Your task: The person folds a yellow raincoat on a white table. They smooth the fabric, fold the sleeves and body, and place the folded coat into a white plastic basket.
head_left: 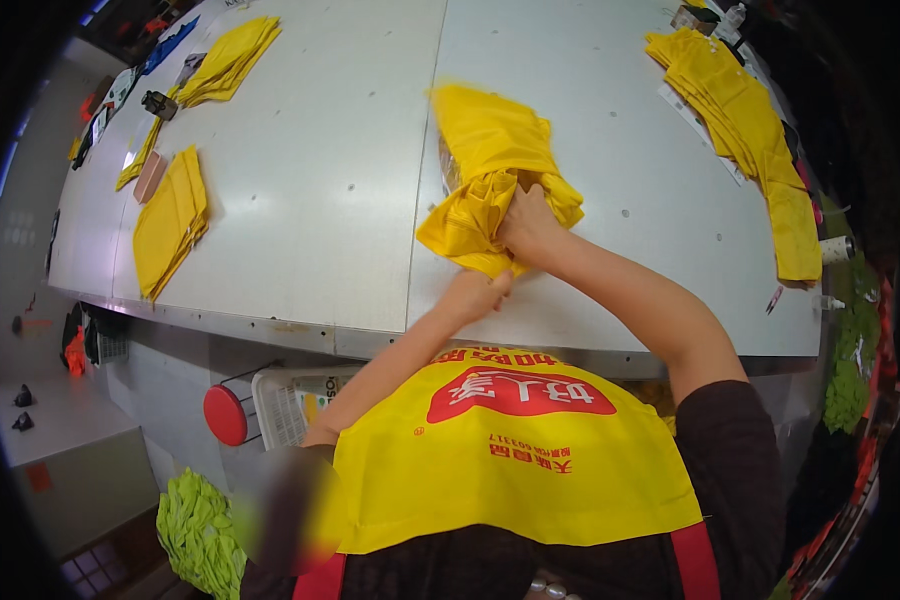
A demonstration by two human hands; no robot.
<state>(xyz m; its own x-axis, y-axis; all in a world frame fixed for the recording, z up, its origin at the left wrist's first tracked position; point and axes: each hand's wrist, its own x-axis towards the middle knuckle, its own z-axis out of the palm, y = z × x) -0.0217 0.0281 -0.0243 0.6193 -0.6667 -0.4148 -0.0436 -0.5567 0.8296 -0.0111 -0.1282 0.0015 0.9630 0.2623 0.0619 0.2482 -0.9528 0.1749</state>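
A bundle of yellow fabric [495, 140] lies rumpled on the table in front of me, its near end bunched into folds. A bit of clear plastic seems to show along its left side. My right hand [532, 225] reaches into the bunched part with bent fingers, and the folds hide some of the fingertips. Close to the table's front edge, my left hand [480, 295] is closed, pinching the lowest edge of the same fabric. I wear a yellow apron [530, 480] with a red emblem and red straps.
Stacked yellow fabric pieces [740, 120] run along the table's right side. More yellow stacks lie at left [173, 220] and far left [232, 60], near a pinkish box [150, 177]. Below the table edge are a red round stool [225, 415], a white basket [280, 405] and a lime-green heap [198, 535].
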